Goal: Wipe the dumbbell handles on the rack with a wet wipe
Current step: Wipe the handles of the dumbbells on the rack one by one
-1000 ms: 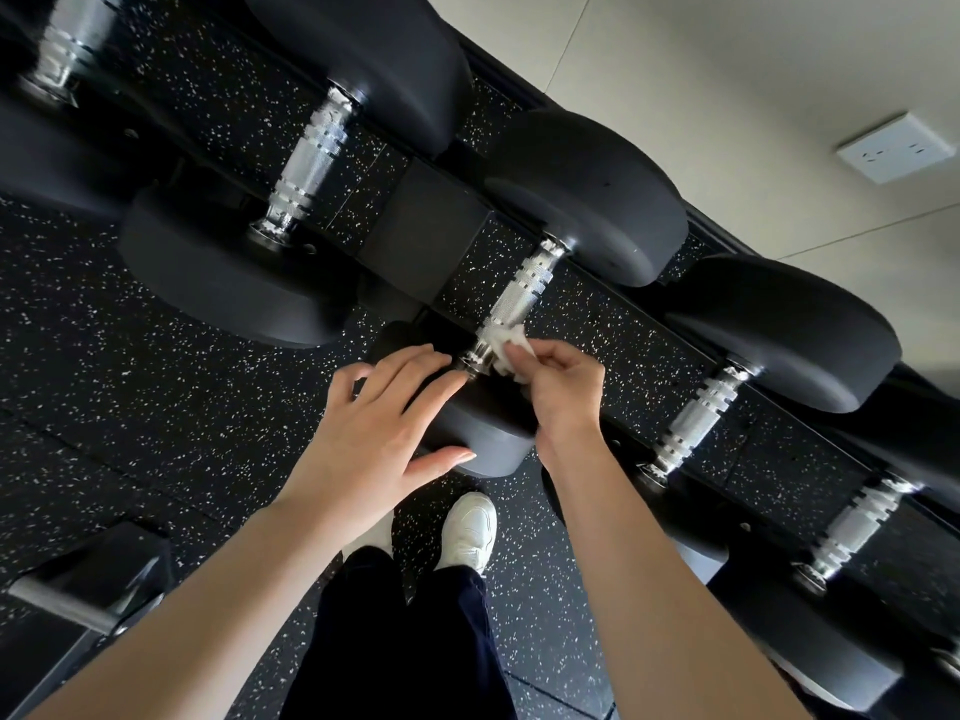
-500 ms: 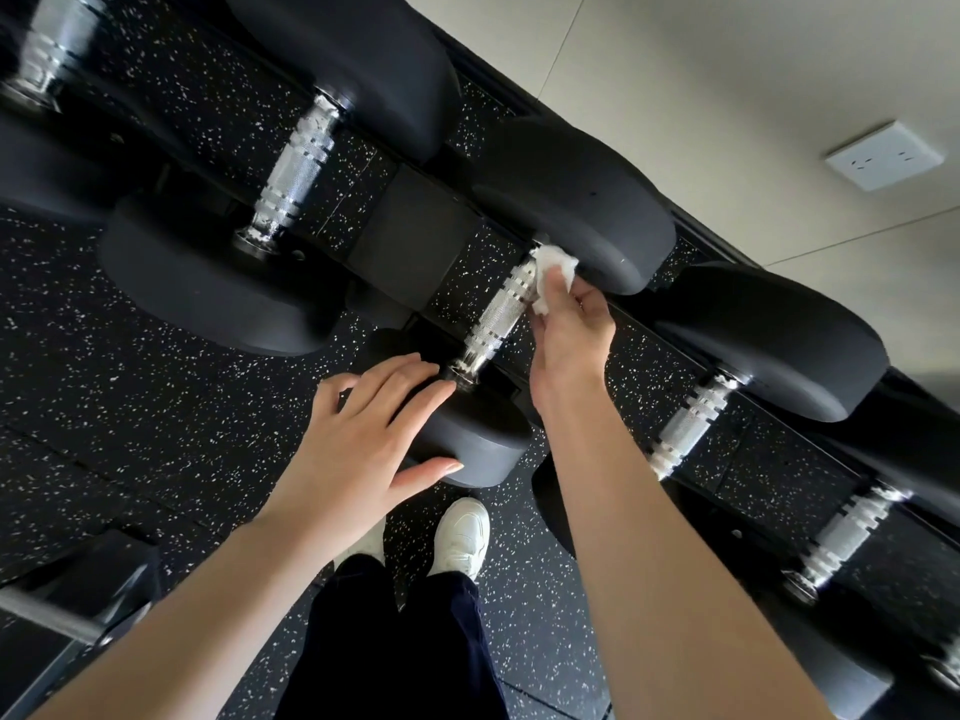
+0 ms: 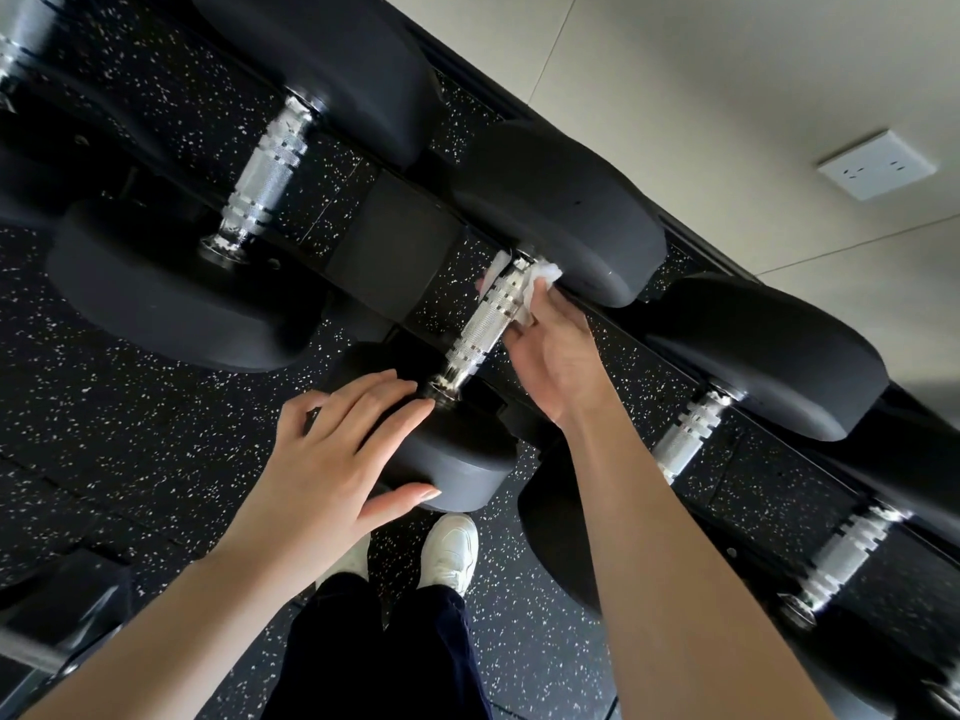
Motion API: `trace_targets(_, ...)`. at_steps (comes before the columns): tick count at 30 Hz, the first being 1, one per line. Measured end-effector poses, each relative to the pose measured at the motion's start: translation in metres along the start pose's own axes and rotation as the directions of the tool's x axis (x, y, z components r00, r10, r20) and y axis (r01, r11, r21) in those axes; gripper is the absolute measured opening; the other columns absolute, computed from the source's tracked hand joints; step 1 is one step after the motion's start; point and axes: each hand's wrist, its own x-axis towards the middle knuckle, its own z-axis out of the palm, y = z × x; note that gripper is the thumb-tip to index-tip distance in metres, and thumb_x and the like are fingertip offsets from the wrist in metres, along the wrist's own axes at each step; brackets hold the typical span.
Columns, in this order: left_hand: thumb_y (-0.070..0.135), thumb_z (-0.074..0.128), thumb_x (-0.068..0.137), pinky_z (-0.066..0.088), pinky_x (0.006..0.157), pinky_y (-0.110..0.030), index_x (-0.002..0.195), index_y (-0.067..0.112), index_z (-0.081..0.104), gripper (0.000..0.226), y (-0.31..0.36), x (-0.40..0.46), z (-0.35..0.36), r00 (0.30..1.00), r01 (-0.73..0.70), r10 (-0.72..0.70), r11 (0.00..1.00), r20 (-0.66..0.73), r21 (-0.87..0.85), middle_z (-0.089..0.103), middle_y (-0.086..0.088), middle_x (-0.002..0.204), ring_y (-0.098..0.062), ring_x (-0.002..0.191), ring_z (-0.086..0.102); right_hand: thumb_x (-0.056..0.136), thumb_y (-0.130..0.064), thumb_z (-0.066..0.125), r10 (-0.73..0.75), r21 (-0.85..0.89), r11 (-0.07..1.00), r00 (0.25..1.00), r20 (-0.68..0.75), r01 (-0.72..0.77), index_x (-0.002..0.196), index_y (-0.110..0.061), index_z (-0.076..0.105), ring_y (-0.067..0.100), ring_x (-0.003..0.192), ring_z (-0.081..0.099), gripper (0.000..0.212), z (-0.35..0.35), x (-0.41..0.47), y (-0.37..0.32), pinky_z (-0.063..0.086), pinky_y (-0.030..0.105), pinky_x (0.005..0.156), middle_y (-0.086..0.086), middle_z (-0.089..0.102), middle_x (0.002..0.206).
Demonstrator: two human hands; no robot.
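- chrome handle [image 3: 488, 324] of the middle dumbbell is the landmark: it runs from the near black head [image 3: 447, 454] up to the far head [image 3: 561, 215] on the rack [image 3: 400, 252].
- wipe [image 3: 535, 288] is now bunched at the far end of the handle, against the far head; a second ago it was at the near end, so the stroke has run the full length.
- right hand [image 3: 556, 350] lies along the handle's right side, fingers pinching and pressing the wipe to the metal.
- left hand [image 3: 332, 465] rests with fingers spread and relaxed on the near head, grasping nothing; it has stayed there to steady the weight.
- judgement: this handle looks nearly done; its underside is hidden, so i cannot tell if that was wiped.
- left of the handle, a bigger dumbbell's handle [image 3: 265, 184]; right of it, two more handles [image 3: 685, 439] [image 3: 841, 558], all without a wipe on them now.
- white shoes [image 3: 449, 553] below the near head, on speckled floor [image 3: 104, 439].
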Motion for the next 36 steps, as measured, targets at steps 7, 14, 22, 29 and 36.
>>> trace_targets(7,0.054,0.045,0.088,0.039,0.088,-0.044,0.127,0.012,0.059,0.059,0.001,0.0,-0.001,1.0,0.0,0.0,1.0,0.007,0.006,0.056,-0.003,0.133,-0.02,0.128,0.047,0.097,-0.009,0.04,0.118,-0.179,0.98,0.981,0.157,-0.089,0.13,-0.002,0.046,0.028,0.128,0.046,0.034,-0.014,-0.006,0.009,0.032,0.042,0.112,0.019,0.051,0.133)
trace_targets(14,0.055,0.045,0.089,0.037,0.089,-0.043,0.129,0.013,0.056,0.059,0.001,-0.001,0.001,1.0,0.008,-0.008,1.0,0.002,-0.003,0.054,-0.004,0.134,-0.02,0.13,0.044,0.095,-0.001,0.043,0.274,-0.339,0.916,0.951,0.141,-0.213,0.114,-0.003,0.051,0.019,0.103,0.053,0.021,-0.025,-0.016,0.023,0.037,0.035,0.108,0.005,0.058,0.102)
trace_targets(22,0.054,0.044,0.088,0.038,0.09,-0.043,0.129,0.012,0.056,0.06,0.004,0.0,-0.001,0.999,0.028,-0.028,0.999,0.015,-0.018,0.053,-0.004,0.135,-0.021,0.131,0.044,0.096,-0.004,0.044,0.309,-0.758,0.645,0.941,0.139,-0.1,0.122,0.0,0.05,0.019,0.107,0.053,0.027,-0.021,-0.029,0.027,0.035,0.035,0.104,0.015,0.061,0.116)
trace_targets(29,0.055,0.043,0.088,0.035,0.091,-0.04,0.129,0.014,0.055,0.06,0.004,-0.001,-0.001,0.999,0.038,-0.038,0.999,0.031,0.002,0.054,-0.003,0.134,-0.018,0.131,0.041,0.093,-0.017,0.054,0.066,-0.917,0.398,0.997,0.048,0.017,0.105,-0.018,0.045,0.025,0.094,0.065,0.015,-0.015,-0.047,0.032,0.047,0.038,0.09,0.008,0.069,0.099)
trace_targets(36,0.056,0.045,0.086,0.036,0.093,-0.041,0.131,0.017,0.052,0.059,0.005,-0.004,0.003,0.997,0.075,-0.077,0.996,-0.031,-0.042,0.05,-0.003,0.139,-0.02,0.134,0.04,0.087,-0.024,0.063,-0.332,-0.937,-0.03,0.881,0.339,0.349,0.103,-0.02,0.066,0.018,0.083,0.066,0.017,0.005,-0.06,0.036,0.051,0.029,0.073,-0.003,0.071,0.096)
